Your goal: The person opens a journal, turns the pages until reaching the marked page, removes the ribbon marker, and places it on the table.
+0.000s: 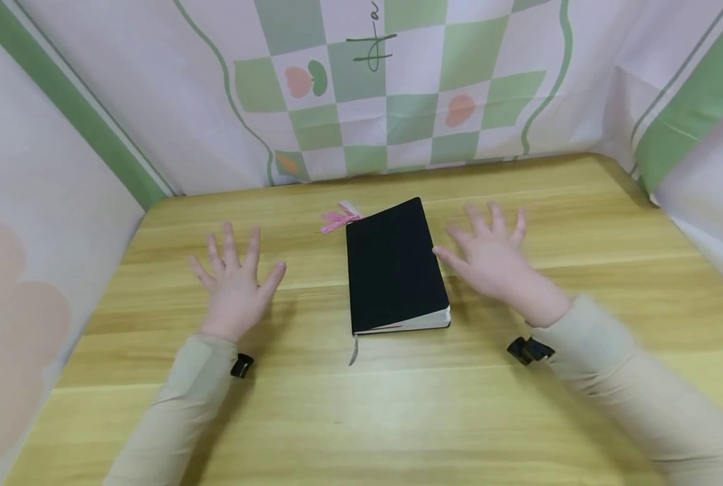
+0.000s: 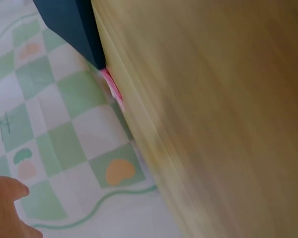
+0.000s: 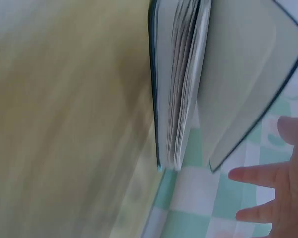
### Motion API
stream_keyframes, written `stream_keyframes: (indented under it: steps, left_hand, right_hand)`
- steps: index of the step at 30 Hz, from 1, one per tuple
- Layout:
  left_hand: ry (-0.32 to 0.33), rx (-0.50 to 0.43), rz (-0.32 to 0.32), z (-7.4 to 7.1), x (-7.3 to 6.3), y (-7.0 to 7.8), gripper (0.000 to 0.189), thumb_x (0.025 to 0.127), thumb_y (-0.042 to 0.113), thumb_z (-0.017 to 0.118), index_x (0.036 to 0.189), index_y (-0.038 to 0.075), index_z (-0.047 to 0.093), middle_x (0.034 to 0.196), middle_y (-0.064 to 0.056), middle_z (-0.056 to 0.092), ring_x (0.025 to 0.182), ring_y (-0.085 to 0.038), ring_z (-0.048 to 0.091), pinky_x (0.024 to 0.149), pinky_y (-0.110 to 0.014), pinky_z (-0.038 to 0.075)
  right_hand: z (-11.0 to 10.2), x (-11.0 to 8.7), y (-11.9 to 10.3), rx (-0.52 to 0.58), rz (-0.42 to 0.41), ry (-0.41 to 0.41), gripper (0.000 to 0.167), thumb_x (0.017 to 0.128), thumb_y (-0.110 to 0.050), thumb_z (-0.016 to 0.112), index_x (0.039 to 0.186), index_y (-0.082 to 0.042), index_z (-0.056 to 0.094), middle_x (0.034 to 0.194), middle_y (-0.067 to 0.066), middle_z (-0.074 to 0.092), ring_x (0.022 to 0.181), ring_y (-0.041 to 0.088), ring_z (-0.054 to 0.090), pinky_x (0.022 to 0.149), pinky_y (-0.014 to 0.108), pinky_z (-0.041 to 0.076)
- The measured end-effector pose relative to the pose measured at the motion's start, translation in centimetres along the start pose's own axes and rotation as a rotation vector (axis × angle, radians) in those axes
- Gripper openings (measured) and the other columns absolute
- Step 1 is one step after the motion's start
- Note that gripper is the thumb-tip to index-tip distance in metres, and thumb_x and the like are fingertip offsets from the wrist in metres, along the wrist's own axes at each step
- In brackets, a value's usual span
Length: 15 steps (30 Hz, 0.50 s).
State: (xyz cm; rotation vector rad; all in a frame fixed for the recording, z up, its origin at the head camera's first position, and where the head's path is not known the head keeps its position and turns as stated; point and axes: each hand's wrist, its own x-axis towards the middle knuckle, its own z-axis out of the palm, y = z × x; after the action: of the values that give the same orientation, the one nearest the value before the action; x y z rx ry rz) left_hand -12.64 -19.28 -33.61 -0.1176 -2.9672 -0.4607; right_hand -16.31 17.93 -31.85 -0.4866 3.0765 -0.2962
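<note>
A black notebook (image 1: 394, 266) lies on the wooden table, its cover partly lifted along the right side. The right wrist view shows the notebook's (image 3: 181, 89) page edges and the pale inside of its raised cover (image 3: 248, 64). A pink tassel (image 1: 339, 219) sticks out at its top left corner, and a thin grey ribbon (image 1: 354, 349) trails from the bottom. My right hand (image 1: 495, 260) has fingers spread, the thumb tip right at the cover's right edge. To the left of the notebook, my left hand (image 1: 233, 293) is spread over the table, holding nothing.
The light wooden table (image 1: 361, 418) extends around the notebook. Behind it hangs a white and green checked cloth (image 1: 361, 121) with fruit prints. Similar cloth (image 1: 21, 202) borders the left side. Black wrist devices sit below both cuffs, among them one at the right cuff (image 1: 528, 351).
</note>
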Motion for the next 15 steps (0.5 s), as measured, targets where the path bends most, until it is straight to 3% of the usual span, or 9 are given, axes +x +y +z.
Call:
stream_keyframes:
  steps: [5,9,15]
  left_hand:
    - [-0.045,-0.076,0.035,0.4,0.0,1.5,0.078,0.095,0.063,0.029,0.153,0.016,0.008,0.154,-0.023,-0.018,0.139,-0.045,-0.022,0.103,-0.068,-0.017]
    - [-0.049,-0.159,0.062,0.7,0.1,2.3,0.075,0.096,0.055,0.038,0.153,0.016,0.008,0.154,-0.023,-0.015,0.140,-0.045,-0.016,0.107,-0.065,-0.012]
    - [-0.032,-0.388,0.083,0.3,0.0,3.1,0.074,0.097,0.040,0.048,0.153,0.017,0.004,0.157,-0.018,-0.004,0.143,-0.040,-0.003,0.112,-0.062,0.010]
  right_hand:
    - [0.4,-0.3,-1.5,0.003,-0.067,-0.006,0.063,0.096,-0.054,0.042,0.134,-0.006,0.051,0.152,0.025,0.018,0.137,0.052,0.005,0.103,0.070,-0.005]
    - [0.4,-0.4,-2.4,0.052,-0.093,0.002,0.063,0.095,-0.048,0.048,0.136,0.000,0.047,0.151,0.026,0.020,0.137,0.049,0.007,0.104,0.067,0.000]
    - [-0.4,0.0,-3.9,0.278,-0.150,-0.027,0.066,0.096,-0.035,0.052,0.144,0.004,0.031,0.150,0.025,0.027,0.137,0.044,0.020,0.110,0.060,0.014]
